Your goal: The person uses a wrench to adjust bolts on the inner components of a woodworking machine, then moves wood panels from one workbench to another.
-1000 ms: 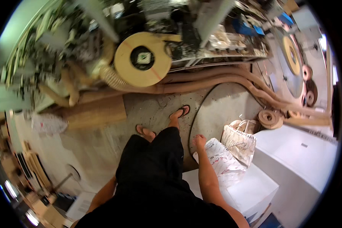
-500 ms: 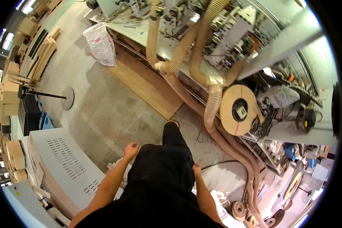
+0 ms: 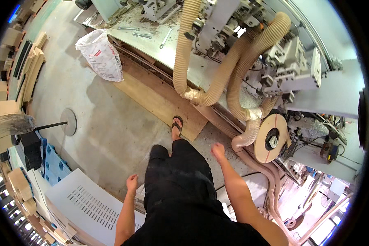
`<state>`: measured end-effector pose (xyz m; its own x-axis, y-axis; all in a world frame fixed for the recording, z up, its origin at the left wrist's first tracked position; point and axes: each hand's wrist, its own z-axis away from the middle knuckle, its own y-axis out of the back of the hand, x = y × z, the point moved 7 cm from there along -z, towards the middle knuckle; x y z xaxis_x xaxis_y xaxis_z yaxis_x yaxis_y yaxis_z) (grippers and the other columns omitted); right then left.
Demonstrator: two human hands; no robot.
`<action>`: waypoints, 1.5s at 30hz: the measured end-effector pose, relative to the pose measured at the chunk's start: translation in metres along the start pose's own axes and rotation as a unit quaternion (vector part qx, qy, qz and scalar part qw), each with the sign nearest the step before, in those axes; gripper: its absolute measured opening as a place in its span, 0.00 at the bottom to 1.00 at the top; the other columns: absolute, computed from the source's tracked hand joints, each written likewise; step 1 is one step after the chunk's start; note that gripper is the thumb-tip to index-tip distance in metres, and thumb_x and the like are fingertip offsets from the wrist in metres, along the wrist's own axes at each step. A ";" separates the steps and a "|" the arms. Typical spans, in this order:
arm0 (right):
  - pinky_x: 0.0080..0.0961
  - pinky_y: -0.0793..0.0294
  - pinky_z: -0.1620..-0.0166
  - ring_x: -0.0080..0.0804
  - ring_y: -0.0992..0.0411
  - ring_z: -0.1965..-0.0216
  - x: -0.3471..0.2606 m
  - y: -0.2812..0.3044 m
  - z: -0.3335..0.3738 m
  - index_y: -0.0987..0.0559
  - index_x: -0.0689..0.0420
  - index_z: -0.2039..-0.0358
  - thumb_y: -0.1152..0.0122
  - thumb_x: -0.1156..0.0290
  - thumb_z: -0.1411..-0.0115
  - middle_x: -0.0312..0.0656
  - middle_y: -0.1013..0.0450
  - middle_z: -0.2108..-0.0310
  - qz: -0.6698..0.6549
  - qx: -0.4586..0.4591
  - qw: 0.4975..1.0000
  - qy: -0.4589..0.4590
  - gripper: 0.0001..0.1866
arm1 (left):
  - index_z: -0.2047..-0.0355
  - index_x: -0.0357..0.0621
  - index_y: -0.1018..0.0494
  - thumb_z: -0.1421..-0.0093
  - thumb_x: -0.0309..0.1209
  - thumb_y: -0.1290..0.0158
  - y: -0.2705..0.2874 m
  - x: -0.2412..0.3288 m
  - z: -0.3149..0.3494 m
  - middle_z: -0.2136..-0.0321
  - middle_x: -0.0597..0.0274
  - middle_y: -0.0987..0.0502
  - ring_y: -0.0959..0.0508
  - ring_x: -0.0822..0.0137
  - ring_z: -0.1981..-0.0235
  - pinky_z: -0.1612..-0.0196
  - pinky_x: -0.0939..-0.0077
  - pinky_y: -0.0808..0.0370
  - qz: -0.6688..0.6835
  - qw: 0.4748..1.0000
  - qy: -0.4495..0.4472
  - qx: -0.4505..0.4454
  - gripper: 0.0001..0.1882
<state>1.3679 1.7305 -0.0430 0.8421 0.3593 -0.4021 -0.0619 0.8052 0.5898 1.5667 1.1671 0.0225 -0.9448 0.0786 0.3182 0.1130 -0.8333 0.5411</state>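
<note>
Concrete workshop floor (image 3: 110, 123) is filling the frame's left as the person is walking, left hand (image 3: 131, 182) and right hand (image 3: 218, 151) both open and empty, the right nearest the beige extraction hose (image 3: 246, 137) at centre right, so any next grasp calls for reaching first.

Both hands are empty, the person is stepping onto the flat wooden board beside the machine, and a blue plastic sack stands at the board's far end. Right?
Not quite: the head view shows the plastic sack is white with red print, not blue. The rest holds: left hand and right hand are empty, and the sandalled foot is on the flat wooden board beside the machine.
</note>
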 end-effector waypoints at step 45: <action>0.26 0.25 0.63 0.26 0.24 0.69 -1.125 -0.792 0.227 0.20 0.62 0.61 0.38 0.66 0.41 0.41 0.22 0.71 0.054 -0.252 0.931 0.261 0.12 | 0.59 0.42 0.24 0.39 0.24 0.50 0.759 0.461 -0.718 0.73 0.69 0.24 0.27 0.76 0.73 0.70 0.78 0.29 0.135 0.990 0.011 0.048 0.09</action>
<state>0.5915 0.5819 0.1014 0.4505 0.5246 -0.7224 -0.4840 0.8234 0.2961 0.9958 0.1776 0.0212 -0.8828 -0.1532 0.4441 0.3899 -0.7664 0.5105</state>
